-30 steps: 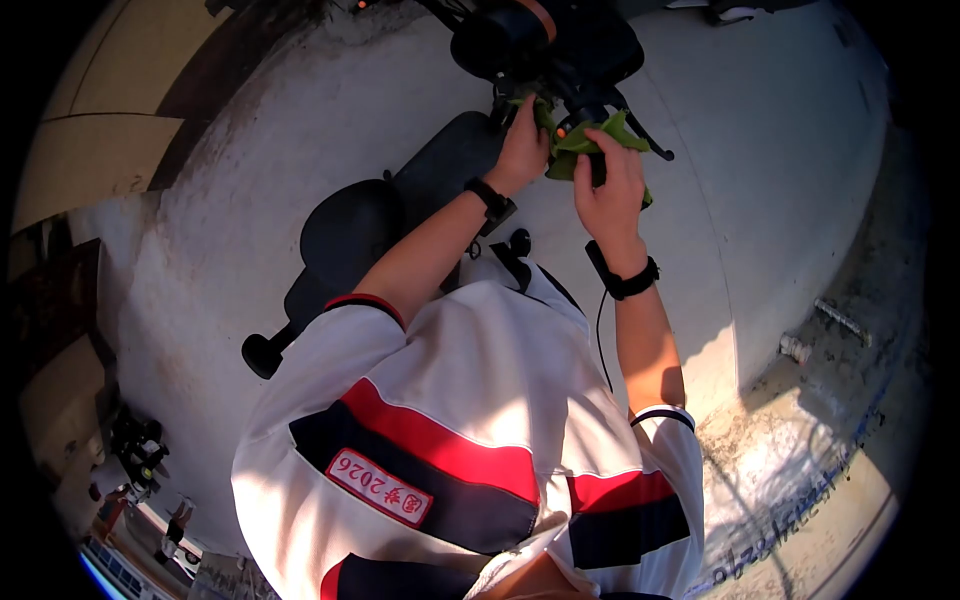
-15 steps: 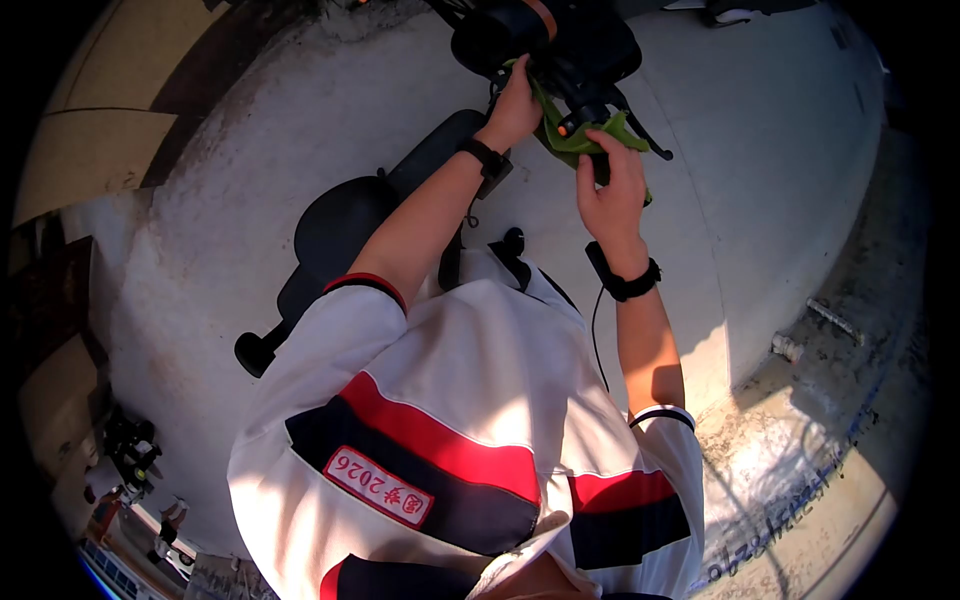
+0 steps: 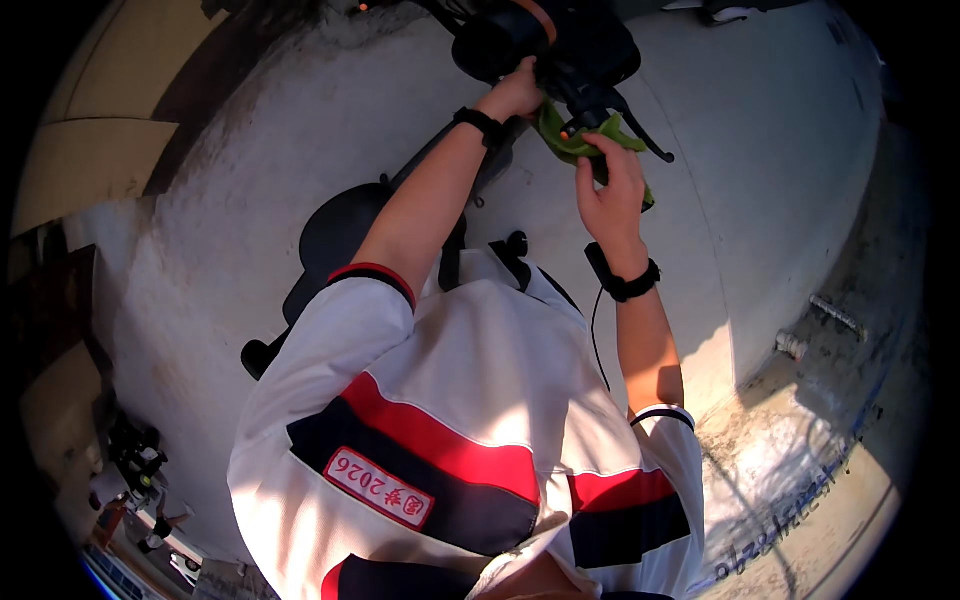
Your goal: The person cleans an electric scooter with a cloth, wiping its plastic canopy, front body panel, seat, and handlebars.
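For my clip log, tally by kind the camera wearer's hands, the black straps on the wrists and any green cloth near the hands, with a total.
Hands: 2
Black wrist straps: 2
Green cloth: 1
Total: 5

This is outdoors, a paved yard or roadside: bare concrete (image 3: 215, 290) spreads widely, and a scooter (image 3: 340, 228) stands on it. Hard sunlight throws shadows across a rough, pale strip on the right, where dark handwritten digits (image 3: 775, 525) run (too skewed to read surely) and a pipe (image 3: 838, 318) lies. A person (image 3: 160, 528) shows small at the left edge.
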A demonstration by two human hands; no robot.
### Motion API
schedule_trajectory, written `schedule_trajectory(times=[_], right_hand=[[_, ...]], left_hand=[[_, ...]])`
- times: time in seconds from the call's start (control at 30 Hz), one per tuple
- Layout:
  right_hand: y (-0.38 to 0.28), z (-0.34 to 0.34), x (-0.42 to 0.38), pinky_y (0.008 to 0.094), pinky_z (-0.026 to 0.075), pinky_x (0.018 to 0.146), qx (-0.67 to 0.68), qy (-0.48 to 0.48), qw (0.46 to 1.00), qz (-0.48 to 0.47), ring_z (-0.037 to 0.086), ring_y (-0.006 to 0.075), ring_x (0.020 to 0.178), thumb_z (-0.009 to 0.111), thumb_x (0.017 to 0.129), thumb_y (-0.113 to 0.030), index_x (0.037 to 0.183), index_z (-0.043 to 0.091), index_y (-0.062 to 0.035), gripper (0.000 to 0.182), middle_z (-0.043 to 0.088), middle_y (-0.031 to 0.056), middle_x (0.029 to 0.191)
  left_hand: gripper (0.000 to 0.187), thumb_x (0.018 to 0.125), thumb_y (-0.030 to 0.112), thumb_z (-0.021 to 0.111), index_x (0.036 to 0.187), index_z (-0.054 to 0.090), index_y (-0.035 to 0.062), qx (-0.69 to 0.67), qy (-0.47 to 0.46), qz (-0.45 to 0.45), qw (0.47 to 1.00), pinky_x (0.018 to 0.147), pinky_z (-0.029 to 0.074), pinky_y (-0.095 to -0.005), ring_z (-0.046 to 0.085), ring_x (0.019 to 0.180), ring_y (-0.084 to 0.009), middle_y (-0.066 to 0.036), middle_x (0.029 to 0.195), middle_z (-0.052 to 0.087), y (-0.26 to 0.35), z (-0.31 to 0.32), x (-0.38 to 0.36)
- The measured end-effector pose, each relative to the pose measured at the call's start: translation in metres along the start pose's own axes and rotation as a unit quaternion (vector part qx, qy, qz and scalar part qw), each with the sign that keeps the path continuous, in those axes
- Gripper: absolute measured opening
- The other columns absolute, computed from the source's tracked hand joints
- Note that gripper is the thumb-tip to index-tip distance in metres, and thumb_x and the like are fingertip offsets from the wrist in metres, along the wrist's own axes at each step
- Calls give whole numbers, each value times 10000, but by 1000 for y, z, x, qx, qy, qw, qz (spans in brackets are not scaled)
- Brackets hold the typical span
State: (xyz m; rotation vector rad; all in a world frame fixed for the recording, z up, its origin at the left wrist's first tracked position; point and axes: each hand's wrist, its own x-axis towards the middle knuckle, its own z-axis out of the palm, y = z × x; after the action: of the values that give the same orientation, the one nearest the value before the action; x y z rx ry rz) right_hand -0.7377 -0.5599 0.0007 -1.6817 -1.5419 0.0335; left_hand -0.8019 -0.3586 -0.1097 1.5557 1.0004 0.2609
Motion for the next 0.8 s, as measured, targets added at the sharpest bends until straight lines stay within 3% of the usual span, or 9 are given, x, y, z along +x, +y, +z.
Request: schedule_trajectory(times=[0.1, 0.2, 0.3, 0.43, 0.53, 0.73, 0.8], right_hand=[[0, 1, 0, 391, 460, 738, -2, 1, 1000, -3, 574, 316, 823, 634, 822, 10, 1098, 629, -46, 282, 649, 115, 907], [5, 0, 1, 393, 455, 739, -8, 6, 1000, -11, 568, 318, 819, 634, 817, 13, 1097, 628, -49, 286, 642, 113, 893], [7, 1, 0, 397, 452, 741, -13, 1, 1000, -13, 564, 321, 822, 634, 812, 16, 1096, 628, -51, 292, 637, 113, 890], [8, -2, 1, 402, 450, 752, -19, 2, 1000, -24, 562, 321, 832, 632, 808, 18, 1096, 626, -49, 295, 632, 113, 889], [11, -1, 0, 401, 449, 761, -26, -5, 999, -20, 562, 321, 837, 633, 809, 14, 1095, 625, -47, 292, 631, 114, 886], [11, -4, 1, 402, 451, 769, -26, -4, 999, -22, 566, 324, 844, 634, 811, 5, 1094, 634, -45, 287, 634, 115, 891], [12, -3, 1, 403, 451, 771, -23, -4, 1000, -20, 567, 323, 844, 636, 808, 6, 1095, 637, -47, 291, 635, 114, 891]], left_hand=[[735, 849, 78, 610, 1477, 247, -42, 170, 88, 107, 976, 885, 530, -423, 641, 1061, -443, -323, 1236, 591, -17, 8, 6], [710, 852, 81, 573, 1457, 242, -85, 110, 95, 117, 982, 884, 518, -445, 619, 1065, -476, -352, 1182, 599, -14, 17, -5], [657, 855, 67, 547, 1422, 265, -109, 78, 38, 40, 995, 899, 498, -463, 600, 1082, -488, -363, 1135, 609, -18, 23, -16], [640, 859, 28, 520, 1425, 255, -112, 49, 87, 81, 992, 894, 499, -460, 605, 1065, -490, -365, 1129, 605, -24, 42, -33], [652, 852, 2, 525, 1440, 258, -88, 12, 167, 167, 972, 905, 495, -462, 597, 1087, -485, -363, 1170, 589, -31, 46, -31], [664, 878, -1, 510, 1486, 242, -4, 48, 106, 177, 977, 921, 493, -452, 601, 1121, -450, -325, 1184, 611, -25, 22, -10], [656, 874, -1, 522, 1479, 267, 9, 99, 89, 176, 975, 875, 518, -445, 635, 1064, -436, -314, 1185, 615, -20, 16, 3]])
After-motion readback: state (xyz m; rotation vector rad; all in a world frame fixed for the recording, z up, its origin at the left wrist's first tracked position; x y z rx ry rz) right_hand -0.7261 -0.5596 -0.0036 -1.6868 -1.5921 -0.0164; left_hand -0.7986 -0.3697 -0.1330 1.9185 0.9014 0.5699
